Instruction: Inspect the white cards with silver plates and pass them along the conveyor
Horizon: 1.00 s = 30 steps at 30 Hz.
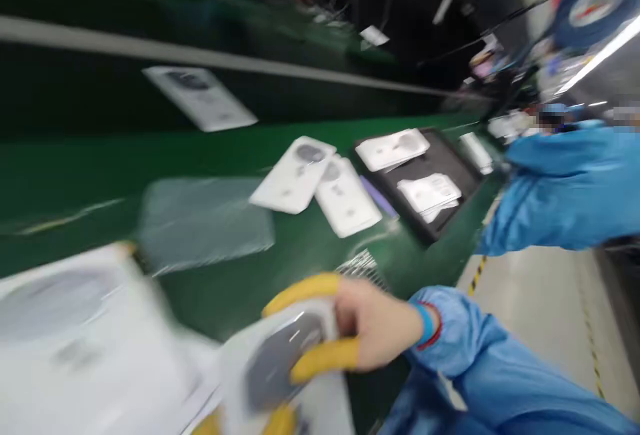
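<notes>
My right hand [370, 328], in yellow finger covers with blue and red bands at the wrist, grips a flat white pack [235, 368] by its right side. A glossy dark grey disc [280, 361] shows on the pack's face. One covered finger lies along the top edge and another rests across the disc. Of my left hand [280, 419] only yellow fingertips show at the bottom edge, on the same pack; the rest is out of frame. Beside it, a large blurred stack of white sheets or packs [100, 381] with a pale grey disc fills the lower left.
Two similar white packs [295, 178] overlap on the green bench [300, 255]. A clear plastic bag [205, 221] lies left of them. The black tray [423, 171] holds more packs, with a purple strip [379, 196] alongside. A co-worker's blue sleeve [565, 181] reaches in from the right.
</notes>
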Motion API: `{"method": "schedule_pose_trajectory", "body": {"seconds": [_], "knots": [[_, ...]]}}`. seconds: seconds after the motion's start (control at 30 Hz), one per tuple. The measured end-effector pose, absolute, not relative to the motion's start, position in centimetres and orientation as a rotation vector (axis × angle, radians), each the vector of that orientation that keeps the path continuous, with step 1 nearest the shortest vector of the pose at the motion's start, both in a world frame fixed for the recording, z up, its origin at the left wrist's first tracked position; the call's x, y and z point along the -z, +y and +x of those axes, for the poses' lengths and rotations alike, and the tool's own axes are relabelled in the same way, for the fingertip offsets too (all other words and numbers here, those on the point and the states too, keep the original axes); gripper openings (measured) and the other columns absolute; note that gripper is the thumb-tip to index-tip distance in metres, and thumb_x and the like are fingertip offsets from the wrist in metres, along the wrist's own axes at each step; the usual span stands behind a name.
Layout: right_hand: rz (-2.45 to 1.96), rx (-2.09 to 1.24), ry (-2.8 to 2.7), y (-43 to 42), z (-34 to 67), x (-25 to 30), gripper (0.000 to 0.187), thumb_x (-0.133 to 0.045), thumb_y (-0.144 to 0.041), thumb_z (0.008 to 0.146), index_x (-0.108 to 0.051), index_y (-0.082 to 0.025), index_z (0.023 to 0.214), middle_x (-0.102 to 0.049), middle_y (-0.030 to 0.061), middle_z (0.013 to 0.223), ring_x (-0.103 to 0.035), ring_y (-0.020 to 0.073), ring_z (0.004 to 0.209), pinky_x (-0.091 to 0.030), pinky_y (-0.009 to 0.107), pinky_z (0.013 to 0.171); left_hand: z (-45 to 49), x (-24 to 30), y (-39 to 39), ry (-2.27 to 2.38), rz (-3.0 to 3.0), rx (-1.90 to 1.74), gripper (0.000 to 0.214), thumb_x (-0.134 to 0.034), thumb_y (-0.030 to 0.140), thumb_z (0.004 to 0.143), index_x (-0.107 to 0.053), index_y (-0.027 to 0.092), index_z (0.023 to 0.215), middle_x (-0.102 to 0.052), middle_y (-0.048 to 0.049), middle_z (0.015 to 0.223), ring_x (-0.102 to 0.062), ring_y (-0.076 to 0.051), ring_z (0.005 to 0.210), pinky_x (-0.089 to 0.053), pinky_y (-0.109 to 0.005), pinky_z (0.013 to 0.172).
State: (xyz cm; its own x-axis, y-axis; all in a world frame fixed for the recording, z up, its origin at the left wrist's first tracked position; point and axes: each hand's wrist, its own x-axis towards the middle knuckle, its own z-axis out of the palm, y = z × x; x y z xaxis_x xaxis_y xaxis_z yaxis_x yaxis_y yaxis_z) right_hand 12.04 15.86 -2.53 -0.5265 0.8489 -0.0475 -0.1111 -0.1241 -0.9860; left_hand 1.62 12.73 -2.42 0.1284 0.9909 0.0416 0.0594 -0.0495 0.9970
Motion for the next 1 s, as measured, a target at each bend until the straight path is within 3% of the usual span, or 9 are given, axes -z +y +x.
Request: {"method": "schedule_pose_trajectory", "body": {"seconds": [0.1, 0.23, 0.53, 1.0], "knots": [[-0.845, -1.811, -1.211, 15.3, 13.1, 0.8, 0.05, -0.076, -0.027, 0.079, -0.052, -0.017, 0.121, -0.062, 0.0048, 0.107, -0.063, 0.0108, 0.092, -0.055, 0.022, 0.082, -3.2, 1.9, 9.1, 1.375, 1.311, -1.056, 0.034, -0.062, 0.042, 0.085, -0.068, 0.015, 0.105, -0.073, -0.0012, 0.078, -0.069, -0.018, 0.063, -0.06, -0.028, 0.058], [-0.821, -1.944, -1.138, 15.6, 13.5, -0.1, 0.046, -0.075, -0.021, 0.079, -0.051, -0.018, 0.119, -0.062, 0.0022, 0.1, -0.064, 0.0088, 0.086, -0.056, 0.021, 0.079, -4.2, 0.9, 7.9, 1.372, 1.294, -1.106, 0.024, -0.063, 0.021, 0.084, -0.067, 0.023, 0.107, -0.076, 0.0034, 0.073, -0.062, -0.011, 0.045, -0.052, -0.018, 0.045], [-0.878, -1.884, -1.227, 15.0, 13.4, -0.4, 0.047, -0.073, -0.014, 0.08, -0.051, -0.02, 0.121, -0.062, 0.0026, 0.103, -0.065, 0.0089, 0.086, -0.058, 0.019, 0.075, -3.5, 0.7, 8.0, 1.247, 1.342, -1.146, 0.033, -0.059, 0.015, 0.087, -0.059, 0.028, 0.117, -0.077, 0.0042, 0.084, -0.065, -0.008, 0.054, -0.053, -0.014, 0.053], [-0.909, -1.779, -1.384, 14.7, 13.6, -0.4, 0.046, -0.073, -0.018, 0.08, -0.05, -0.019, 0.121, -0.063, 0.0035, 0.099, -0.065, 0.0104, 0.081, -0.059, 0.021, 0.069, -3.7, 1.2, 8.0, 1.302, 1.537, -1.11, 0.023, -0.06, 0.017, 0.085, -0.059, 0.023, 0.107, -0.067, 0.0059, 0.064, -0.064, -0.01, 0.05, -0.054, -0.018, 0.054]]}}
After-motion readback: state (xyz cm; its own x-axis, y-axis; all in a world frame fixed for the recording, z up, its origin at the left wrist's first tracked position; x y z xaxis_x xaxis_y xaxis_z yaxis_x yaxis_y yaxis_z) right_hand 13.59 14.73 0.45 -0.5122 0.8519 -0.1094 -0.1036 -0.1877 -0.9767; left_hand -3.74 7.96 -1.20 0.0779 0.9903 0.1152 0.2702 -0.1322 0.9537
